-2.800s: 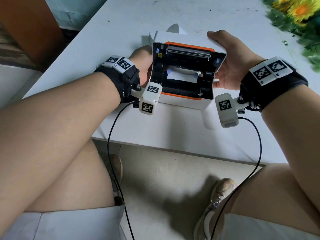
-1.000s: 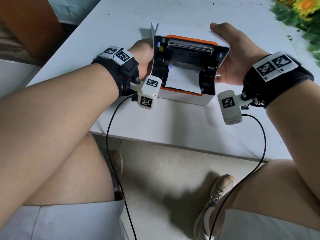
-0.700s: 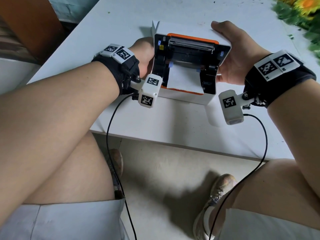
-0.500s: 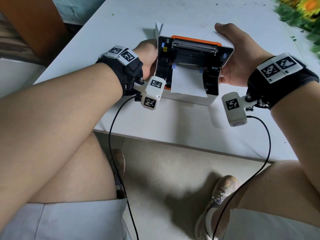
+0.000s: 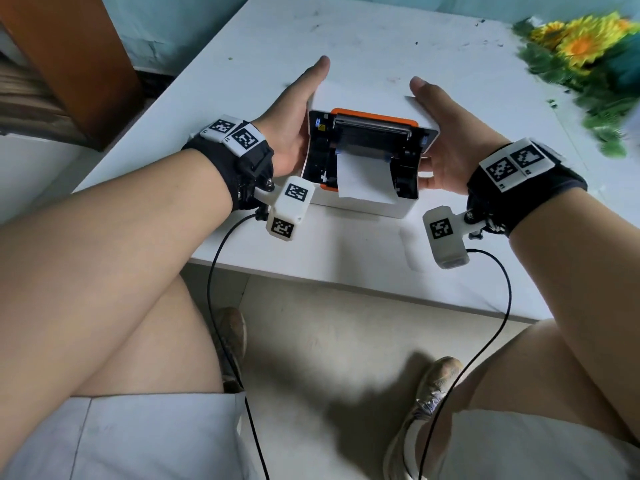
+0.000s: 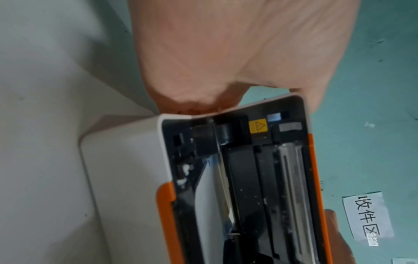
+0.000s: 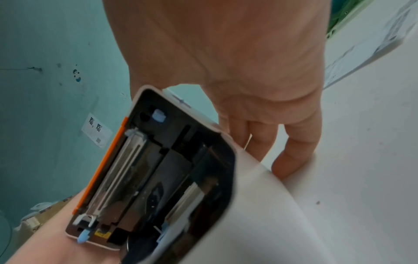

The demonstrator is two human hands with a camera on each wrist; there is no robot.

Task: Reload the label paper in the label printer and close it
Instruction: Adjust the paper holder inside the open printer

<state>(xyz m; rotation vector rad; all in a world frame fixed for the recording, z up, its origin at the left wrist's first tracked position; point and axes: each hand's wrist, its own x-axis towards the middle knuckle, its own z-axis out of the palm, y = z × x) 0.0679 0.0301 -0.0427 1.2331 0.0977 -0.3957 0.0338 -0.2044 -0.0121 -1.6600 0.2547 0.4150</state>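
A white label printer (image 5: 363, 206) with orange trim stands near the table's front edge. Its lid (image 5: 363, 97) is tilted half down, and the dark underside with the print head (image 6: 291, 178) faces me. White label paper (image 5: 363, 178) runs out of the inside and hangs over the front lip. My left hand (image 5: 291, 119) lies flat against the lid's left edge, thumb straight and lifted; its fingers are hidden behind the lid. My right hand (image 5: 446, 133) presses the lid's right side, with the thumb on the lid top. Its fingers (image 7: 291, 160) point straight down beside the printer.
The white table (image 5: 346, 258) ends just in front of the printer. Artificial sunflowers (image 5: 581, 50) lie at the back right. A brown wooden cabinet (image 5: 69, 57) stands at the left. Camera cables hang below both wrists.
The paper has come forward from inside the printer to over its front lip. The lid has tilted lower. My left thumb has come off the lid and straightened.
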